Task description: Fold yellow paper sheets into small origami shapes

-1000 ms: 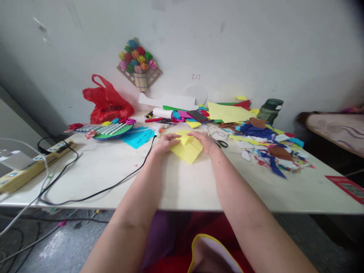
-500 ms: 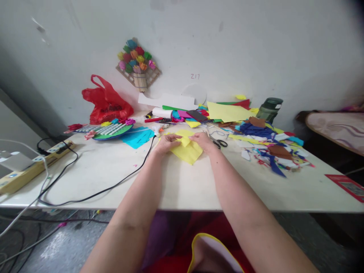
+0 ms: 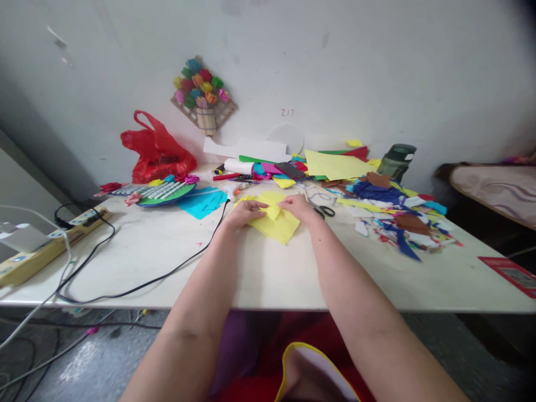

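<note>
A yellow sheet of paper [image 3: 277, 226] lies on the white table [image 3: 268, 273], partly folded, with a small flap raised in its middle. My left hand [image 3: 244, 213] presses on the sheet's left side, fingers pointing at the flap. My right hand [image 3: 298, 207] rests on the right side and pinches the flap from there. Both forearms reach out from the table's near edge.
Black scissors [image 3: 325, 210] lie just right of my right hand. Coloured paper scraps [image 3: 397, 220] cover the right rear. A blue sheet [image 3: 203, 201], a red bag [image 3: 157, 152], a green bottle [image 3: 397, 161], a black cable [image 3: 167, 273] and a power strip [image 3: 46, 245] are around.
My hands have drawn slightly closer together on the yellow sheet, working the middle flap. The sheet and the rest of the table stay where they were.
</note>
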Available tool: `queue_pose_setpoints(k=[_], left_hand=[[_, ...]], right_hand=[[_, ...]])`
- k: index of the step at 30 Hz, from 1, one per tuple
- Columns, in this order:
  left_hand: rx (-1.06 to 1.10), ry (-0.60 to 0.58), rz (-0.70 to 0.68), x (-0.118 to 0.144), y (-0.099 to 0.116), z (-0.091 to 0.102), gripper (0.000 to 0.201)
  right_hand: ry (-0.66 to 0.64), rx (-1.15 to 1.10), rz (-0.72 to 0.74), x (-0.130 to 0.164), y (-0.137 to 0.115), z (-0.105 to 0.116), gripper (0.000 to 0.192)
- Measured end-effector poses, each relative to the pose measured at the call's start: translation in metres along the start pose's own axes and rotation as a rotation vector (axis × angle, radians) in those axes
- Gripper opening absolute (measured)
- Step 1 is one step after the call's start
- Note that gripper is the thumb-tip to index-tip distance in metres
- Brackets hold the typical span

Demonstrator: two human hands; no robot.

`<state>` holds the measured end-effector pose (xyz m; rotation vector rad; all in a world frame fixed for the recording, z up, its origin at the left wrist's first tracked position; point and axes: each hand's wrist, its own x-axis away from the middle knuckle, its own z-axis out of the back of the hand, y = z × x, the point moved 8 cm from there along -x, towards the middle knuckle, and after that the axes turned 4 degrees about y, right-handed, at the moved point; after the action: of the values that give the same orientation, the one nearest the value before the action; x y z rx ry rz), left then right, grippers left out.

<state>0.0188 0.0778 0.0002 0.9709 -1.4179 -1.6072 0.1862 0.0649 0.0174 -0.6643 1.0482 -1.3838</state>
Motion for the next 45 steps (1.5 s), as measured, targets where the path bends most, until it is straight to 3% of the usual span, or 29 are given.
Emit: queue_pose_setpoints(k=[10, 23, 31, 45], left_hand=[[-0.065, -0.029, 0.113, 0.002, -0.007, 0.0, 0.031], [-0.023, -0.106, 0.108, 0.01, 0.004, -0.01, 0.033], [-0.273, -0.049, -0.049, 0.004, 0.008, -0.013, 0.039], [-0.377, -0.002, -0.159, -0.002, 0.011, -0.014, 0.039]], right_hand=[[0.0, 0.071, 0.194, 0.003, -0.025, -0.001, 0.019], [-0.061, 0.08, 0.25, 0.011, -0.038, -0.006, 0.018], [-0.091, 0.07, 0.303, 0.013, -0.041, -0.013, 0.017], [-0.092, 0.12, 0.341, 0.009, -0.036, -0.014, 0.022]])
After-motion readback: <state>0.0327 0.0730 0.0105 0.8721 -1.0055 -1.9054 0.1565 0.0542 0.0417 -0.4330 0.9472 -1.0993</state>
